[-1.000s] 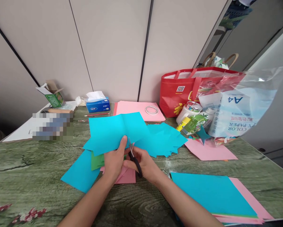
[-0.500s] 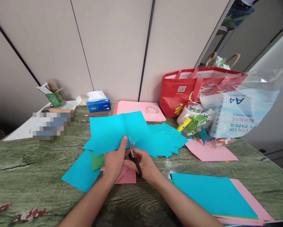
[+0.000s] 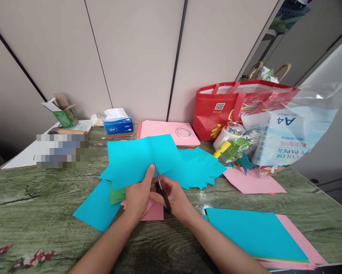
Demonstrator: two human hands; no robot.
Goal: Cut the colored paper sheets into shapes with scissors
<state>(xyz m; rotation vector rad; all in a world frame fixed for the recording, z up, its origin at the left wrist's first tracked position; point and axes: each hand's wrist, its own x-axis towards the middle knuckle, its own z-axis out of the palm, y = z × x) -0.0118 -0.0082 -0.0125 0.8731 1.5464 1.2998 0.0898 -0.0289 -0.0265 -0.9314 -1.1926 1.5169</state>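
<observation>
My left hand [image 3: 138, 196] grips the lower edge of a creased blue sheet of paper [image 3: 133, 161], its thumb on top near the fold. Black-handled scissors [image 3: 165, 201] are in my right hand [image 3: 175, 196], fingers wrapped round the handles. Their blades point up and away at the sheet's lower edge, just right of my left thumb. Behind the held sheet lies a spread of blue paper pieces [image 3: 201, 167]. Below it are another blue sheet [image 3: 98, 207], green paper [image 3: 116, 196] and pink paper [image 3: 154, 213], partly hidden by my hands.
A stack of blue and pink paper [image 3: 256, 234] lies at the front right. Along the back stand a tissue box [image 3: 118, 125], pink sheets [image 3: 159, 131] with a tape roll [image 3: 183, 132], and a red bag [image 3: 205, 114]. A clear paper packet [image 3: 291, 133] stands right, near a glue stick [image 3: 221, 149].
The scissors and both hands stay almost in place at the blue sheet's lower edge. The whole view has shifted very slightly.
</observation>
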